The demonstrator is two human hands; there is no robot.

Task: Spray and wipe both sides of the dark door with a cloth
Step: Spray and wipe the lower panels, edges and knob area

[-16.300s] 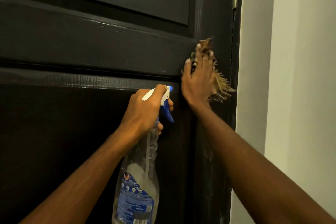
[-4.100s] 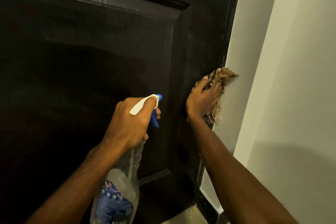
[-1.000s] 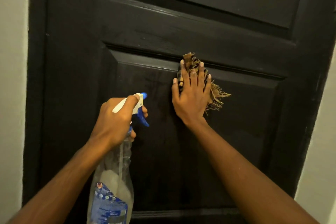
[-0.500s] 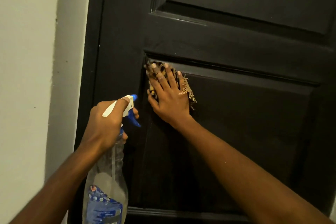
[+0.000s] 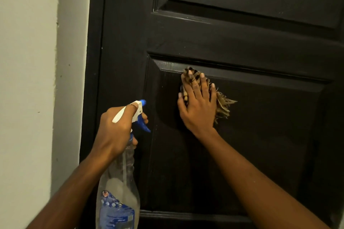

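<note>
1. Wall, pale and plain, fills the left of the frame up to the edge of the dark door.
2. Lower left of centre, the left hand is wrapped round the neck of a clear spray bottle. The thumb lies over its white top and a fingertip sits at the blue trigger. The bottle hangs down to the bottom edge, its blue label showing and its nozzle pointing at the door.
3. The dark door takes up the centre and right, with a broad rail between its upper and lower panels.
4. In mid-frame the right hand lies flat, fingers straight and spread, pressing a tan striped cloth against the lower panel near its upper left corner. Frayed fringe sticks out to the hand's right.
</note>
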